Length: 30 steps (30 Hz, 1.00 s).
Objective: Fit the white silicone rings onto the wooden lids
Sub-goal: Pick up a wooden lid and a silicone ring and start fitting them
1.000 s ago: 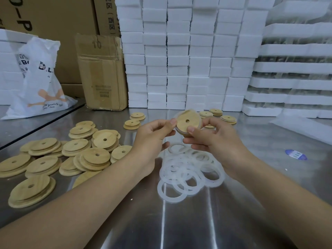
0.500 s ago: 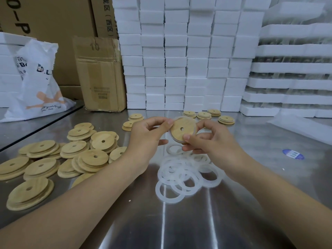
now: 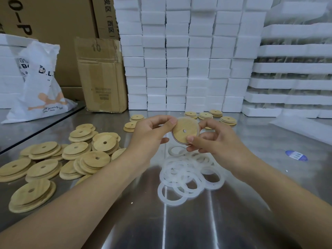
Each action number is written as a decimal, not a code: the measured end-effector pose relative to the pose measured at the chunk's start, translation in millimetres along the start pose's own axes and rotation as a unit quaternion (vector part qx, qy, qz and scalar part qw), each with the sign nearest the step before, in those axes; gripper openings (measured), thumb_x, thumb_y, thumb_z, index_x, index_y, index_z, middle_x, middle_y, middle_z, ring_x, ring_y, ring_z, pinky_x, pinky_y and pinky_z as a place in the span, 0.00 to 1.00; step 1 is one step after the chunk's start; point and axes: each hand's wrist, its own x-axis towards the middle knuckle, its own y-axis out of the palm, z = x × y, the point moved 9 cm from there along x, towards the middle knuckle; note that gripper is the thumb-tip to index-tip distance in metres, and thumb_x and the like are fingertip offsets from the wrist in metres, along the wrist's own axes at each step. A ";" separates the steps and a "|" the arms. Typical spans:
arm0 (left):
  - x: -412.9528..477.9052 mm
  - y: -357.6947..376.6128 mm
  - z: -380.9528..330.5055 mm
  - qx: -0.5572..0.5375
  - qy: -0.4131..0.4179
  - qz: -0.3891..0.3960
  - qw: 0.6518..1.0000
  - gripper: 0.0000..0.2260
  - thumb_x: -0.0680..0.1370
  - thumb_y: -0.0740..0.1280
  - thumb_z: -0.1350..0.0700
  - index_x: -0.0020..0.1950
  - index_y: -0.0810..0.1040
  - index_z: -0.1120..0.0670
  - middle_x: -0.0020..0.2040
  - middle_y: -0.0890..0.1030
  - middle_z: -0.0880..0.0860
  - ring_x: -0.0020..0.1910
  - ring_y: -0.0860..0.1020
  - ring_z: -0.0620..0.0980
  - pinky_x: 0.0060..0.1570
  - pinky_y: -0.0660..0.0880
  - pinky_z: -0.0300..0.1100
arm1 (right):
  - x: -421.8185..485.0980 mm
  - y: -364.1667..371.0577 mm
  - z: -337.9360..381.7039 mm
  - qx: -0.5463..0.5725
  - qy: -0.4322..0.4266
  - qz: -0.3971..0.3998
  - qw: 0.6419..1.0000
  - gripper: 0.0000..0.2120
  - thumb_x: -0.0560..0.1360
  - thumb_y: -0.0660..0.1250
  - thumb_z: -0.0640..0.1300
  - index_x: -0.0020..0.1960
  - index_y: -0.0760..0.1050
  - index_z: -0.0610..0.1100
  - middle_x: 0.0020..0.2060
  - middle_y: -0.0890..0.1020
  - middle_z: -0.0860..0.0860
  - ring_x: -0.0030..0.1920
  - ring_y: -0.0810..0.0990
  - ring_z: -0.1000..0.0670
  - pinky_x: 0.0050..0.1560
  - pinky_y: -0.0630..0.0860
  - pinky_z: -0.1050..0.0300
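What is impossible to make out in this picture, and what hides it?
1. Head view: how far the ring sits on the held lid; left hand and right hand cover parts of its rim.
2. Head view: blue sticker print, too small.
3. Head view: small print on the cardboard box, blurred.

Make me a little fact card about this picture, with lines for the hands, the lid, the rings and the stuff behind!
Hands: left hand and right hand both pinch one wooden lid by its edge
Ring on it: a white silicone ring shows round the rim; fully seated or not, cannot tell
Spare rings: heap of loose rings on the steel table, below the hands
Other lids: big pile of lids on the left, small stacks at the back
Behind: foam blocks, cardboard box, white bag
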 end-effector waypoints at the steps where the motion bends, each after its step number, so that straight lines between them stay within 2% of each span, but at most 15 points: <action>1: 0.0 1.6 1.6 -0.018 -0.014 0.011 1.000 0.06 0.81 0.74 0.53 0.55 0.89 0.53 0.53 0.89 0.49 0.54 0.85 0.43 0.45 0.80 0.37 | -0.2 -0.4 1.2 0.000 -0.003 0.002 1.000 0.09 0.78 0.76 0.43 0.52 0.76 0.43 0.41 0.90 0.46 0.44 0.90 0.48 0.44 0.79 0.59; 4: -1.6 8.1 5.5 -0.062 -0.033 0.049 0.996 0.04 0.82 0.73 0.53 0.53 0.87 0.51 0.54 0.88 0.51 0.54 0.84 0.46 0.46 0.80 0.40 | -0.7 -2.2 4.1 0.013 -0.010 0.002 1.000 0.09 0.78 0.76 0.42 0.52 0.77 0.43 0.41 0.90 0.45 0.44 0.90 0.48 0.41 0.79 0.66; 7: -3.3 12.6 8.1 -0.105 -0.041 0.067 0.991 0.05 0.81 0.74 0.54 0.57 0.86 0.49 0.54 0.87 0.52 0.51 0.84 0.48 0.46 0.80 0.41 | -1.4 -4.6 5.6 0.014 -0.015 -0.005 1.000 0.10 0.78 0.76 0.42 0.55 0.77 0.40 0.41 0.89 0.45 0.44 0.90 0.48 0.41 0.79 0.67; 11: -4.1 16.6 13.1 -0.157 -0.078 0.085 0.981 0.16 0.76 0.78 0.50 0.63 0.85 0.48 0.56 0.88 0.52 0.48 0.84 0.48 0.47 0.80 0.42 | -1.3 -5.0 6.2 0.021 -0.015 -0.021 0.999 0.12 0.78 0.76 0.43 0.57 0.78 0.42 0.42 0.90 0.45 0.46 0.90 0.48 0.48 0.79 0.57; 13: -6.0 21.0 16.2 -0.158 -0.096 0.103 0.977 0.15 0.77 0.76 0.49 0.62 0.86 0.50 0.57 0.88 0.52 0.49 0.84 0.46 0.46 0.80 0.40 | -1.8 -4.6 6.1 0.029 -0.013 -0.026 0.999 0.11 0.78 0.76 0.43 0.57 0.78 0.42 0.43 0.90 0.46 0.47 0.90 0.48 0.50 0.78 0.53; 16: -7.3 23.9 20.6 -0.160 -0.110 0.113 0.974 0.13 0.79 0.75 0.49 0.62 0.87 0.50 0.59 0.87 0.52 0.51 0.85 0.47 0.46 0.80 0.40 | -1.9 -5.7 4.5 0.026 -0.005 -0.035 0.999 0.12 0.78 0.76 0.43 0.57 0.78 0.41 0.44 0.90 0.47 0.46 0.90 0.48 0.50 0.78 0.52; 18: -8.6 24.4 22.0 -0.140 -0.106 0.117 0.977 0.16 0.79 0.77 0.48 0.65 0.85 0.50 0.62 0.87 0.53 0.56 0.86 0.49 0.47 0.81 0.41 | -3.0 -7.6 2.5 0.036 0.000 -0.046 0.998 0.13 0.77 0.76 0.44 0.58 0.78 0.41 0.44 0.90 0.47 0.45 0.90 0.48 0.50 0.79 0.52; 21: -10.5 26.5 20.7 -0.118 -0.093 0.118 0.982 0.21 0.77 0.78 0.46 0.68 0.84 0.50 0.63 0.87 0.54 0.60 0.87 0.52 0.51 0.80 0.42 | -2.5 -11.4 4.1 0.063 0.004 -0.070 0.996 0.14 0.78 0.76 0.45 0.61 0.77 0.45 0.45 0.90 0.47 0.44 0.90 0.47 0.47 0.79 0.55; 23: -12.8 29.7 20.5 -0.141 -0.102 0.123 0.977 0.20 0.78 0.77 0.47 0.68 0.84 0.51 0.64 0.87 0.53 0.61 0.87 0.52 0.52 0.80 0.43 | -3.7 -11.1 2.2 0.081 0.016 -0.071 0.994 0.14 0.79 0.75 0.46 0.62 0.77 0.47 0.46 0.90 0.48 0.43 0.90 0.47 0.45 0.80 0.58; 26: -13.1 30.4 18.3 -0.144 -0.102 0.127 0.976 0.18 0.78 0.77 0.46 0.65 0.86 0.50 0.63 0.87 0.53 0.61 0.86 0.51 0.54 0.79 0.43 | -2.6 -8.8 1.4 0.087 0.011 -0.062 0.994 0.14 0.79 0.74 0.47 0.63 0.77 0.49 0.46 0.90 0.49 0.42 0.90 0.48 0.44 0.79 0.57; 30: -14.0 29.8 20.6 -0.126 -0.099 0.129 0.979 0.15 0.76 0.78 0.45 0.61 0.88 0.49 0.60 0.88 0.54 0.59 0.87 0.51 0.53 0.80 0.43 | -3.7 -4.6 5.6 -0.004 -0.038 -0.052 0.998 0.25 0.73 0.81 0.50 0.66 0.74 0.58 0.49 0.89 0.52 0.44 0.89 0.50 0.42 0.83 0.60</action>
